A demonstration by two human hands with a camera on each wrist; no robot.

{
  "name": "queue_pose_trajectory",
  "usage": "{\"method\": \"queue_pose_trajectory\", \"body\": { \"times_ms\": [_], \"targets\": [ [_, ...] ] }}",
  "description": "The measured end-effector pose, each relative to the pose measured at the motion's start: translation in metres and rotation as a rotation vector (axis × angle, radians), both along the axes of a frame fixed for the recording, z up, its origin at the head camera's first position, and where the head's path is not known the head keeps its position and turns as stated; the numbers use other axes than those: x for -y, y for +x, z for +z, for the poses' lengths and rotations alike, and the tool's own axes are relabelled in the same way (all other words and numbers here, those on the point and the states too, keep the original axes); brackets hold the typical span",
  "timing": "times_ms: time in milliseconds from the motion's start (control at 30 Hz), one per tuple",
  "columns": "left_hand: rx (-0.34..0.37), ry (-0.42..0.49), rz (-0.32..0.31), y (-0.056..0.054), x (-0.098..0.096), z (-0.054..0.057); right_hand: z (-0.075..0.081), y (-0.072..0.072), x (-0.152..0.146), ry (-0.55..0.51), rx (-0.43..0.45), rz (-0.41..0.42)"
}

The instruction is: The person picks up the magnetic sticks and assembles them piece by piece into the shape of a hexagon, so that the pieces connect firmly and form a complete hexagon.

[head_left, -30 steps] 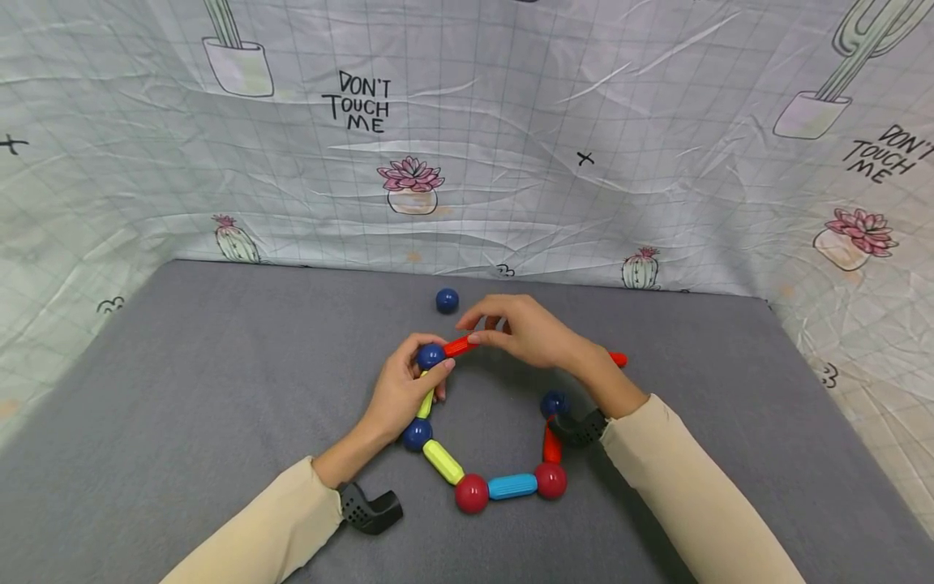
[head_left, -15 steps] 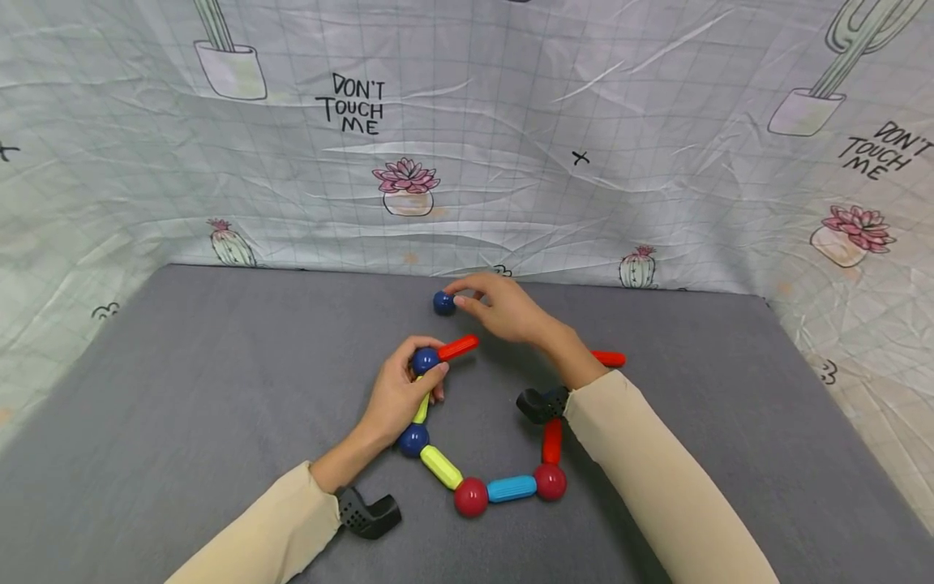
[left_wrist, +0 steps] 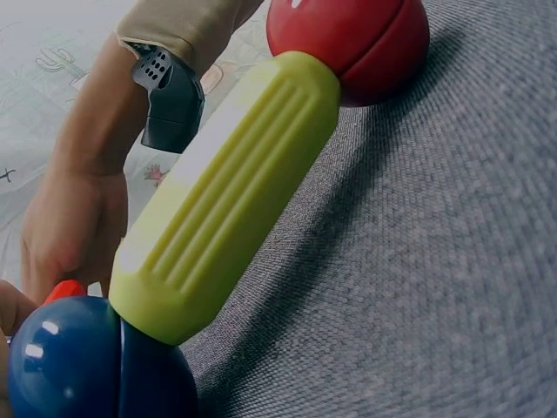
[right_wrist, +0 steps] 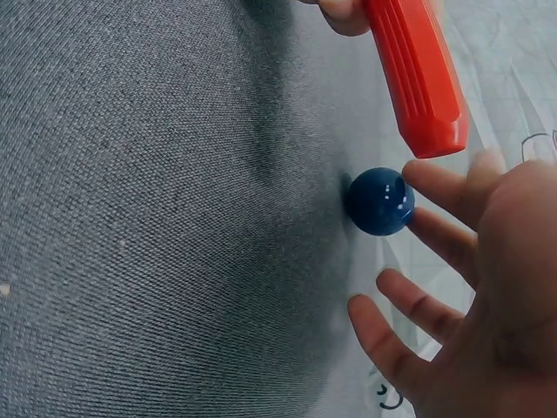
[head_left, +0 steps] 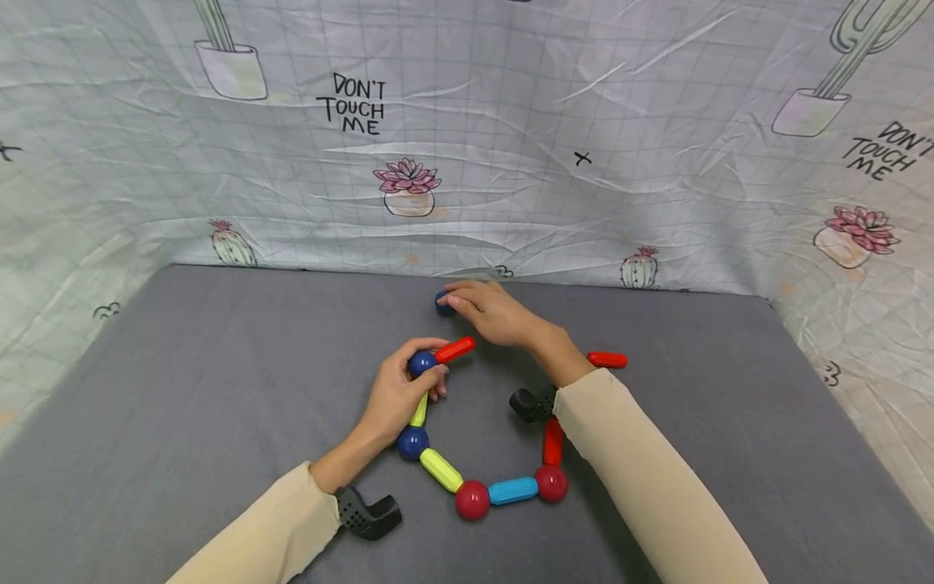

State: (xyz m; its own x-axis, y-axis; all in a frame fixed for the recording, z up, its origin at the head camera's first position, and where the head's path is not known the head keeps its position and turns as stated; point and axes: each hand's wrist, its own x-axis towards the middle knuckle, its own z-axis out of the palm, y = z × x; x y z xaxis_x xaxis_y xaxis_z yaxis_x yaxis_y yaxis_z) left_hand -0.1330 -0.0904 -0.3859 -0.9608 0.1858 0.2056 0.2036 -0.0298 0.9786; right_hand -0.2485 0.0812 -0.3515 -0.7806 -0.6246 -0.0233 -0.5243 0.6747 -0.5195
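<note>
My left hand grips a blue ball at the upper end of a chain of magnetic balls and rods. A red rod juts from that ball to the right, its far end free. Below run a yellow-green rod, a second blue ball, another yellow-green rod and a red ball. At the back, my right hand reaches over a separate blue ball on the cloth, fingertips at its side, fingers rather straight. In the head view that hand partly covers this ball.
The chain continues through a blue rod, a red ball and a red rod under my right wrist. A loose red rod lies to the right. Behind the grey cloth hangs a printed curtain.
My right hand has left the red rod beside my left hand and moved back to the separate blue ball. My left hand has stayed on the chain, shifting only slightly.
</note>
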Motion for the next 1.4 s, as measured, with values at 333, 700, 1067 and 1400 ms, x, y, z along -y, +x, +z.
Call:
{"method": "queue_pose_trajectory", "body": {
  "times_ms": [333,700,1067,1400],
  "targets": [
    [0.021,0.020,-0.010,-0.006,0.003,-0.011,-0.001,0.000,0.002,0.086,-0.030,-0.030],
    [0.004,0.018,-0.008,-0.012,0.004,-0.027,0.005,-0.003,-0.006,0.151,-0.111,0.034],
    [0.006,0.004,-0.009,-0.012,0.004,-0.026,0.002,-0.006,-0.023,0.209,-0.014,0.072],
    [0.012,0.001,-0.008,-0.012,0.004,-0.027,-0.001,-0.005,-0.035,0.139,-0.001,0.069]
  ]
}}
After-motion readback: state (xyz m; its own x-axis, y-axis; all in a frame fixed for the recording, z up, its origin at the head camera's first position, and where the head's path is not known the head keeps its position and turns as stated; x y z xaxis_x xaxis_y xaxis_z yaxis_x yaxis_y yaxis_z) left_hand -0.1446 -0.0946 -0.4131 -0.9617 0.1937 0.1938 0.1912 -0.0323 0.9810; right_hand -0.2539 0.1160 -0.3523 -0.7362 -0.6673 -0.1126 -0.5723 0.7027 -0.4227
